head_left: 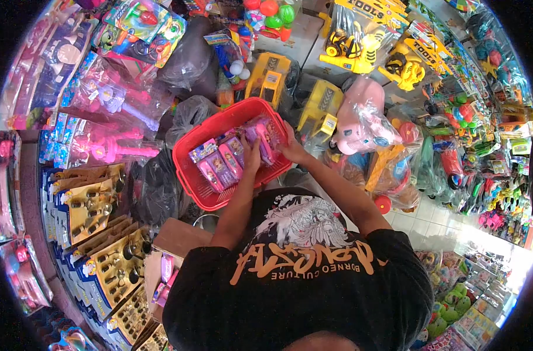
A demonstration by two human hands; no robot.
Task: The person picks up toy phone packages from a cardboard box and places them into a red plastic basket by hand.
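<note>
A red plastic basket (187, 175) is held in front of my chest, slightly tilted. Inside it, several purple-and-pink toy packs (219, 164) with printed figures stand side by side; they look like toy phones, but I cannot make out the kind for sure. My left hand (252, 154) reaches into the basket, its fingers closed at the edge of a pink toy pack (263, 140) on the right side. At the basket's right rim is my right hand (290, 147), gripping the rim beside that same pack, with part of its fingers hidden.
Yellow toy trucks (268, 76) and a bagged pink toy (363, 114) lie beyond the basket. Bagged pink toys (114, 143) and carded toy sets (91, 205) line the left. An open cardboard box (181, 237) stands near my left elbow. Hanging toys (459, 117) crowd the right.
</note>
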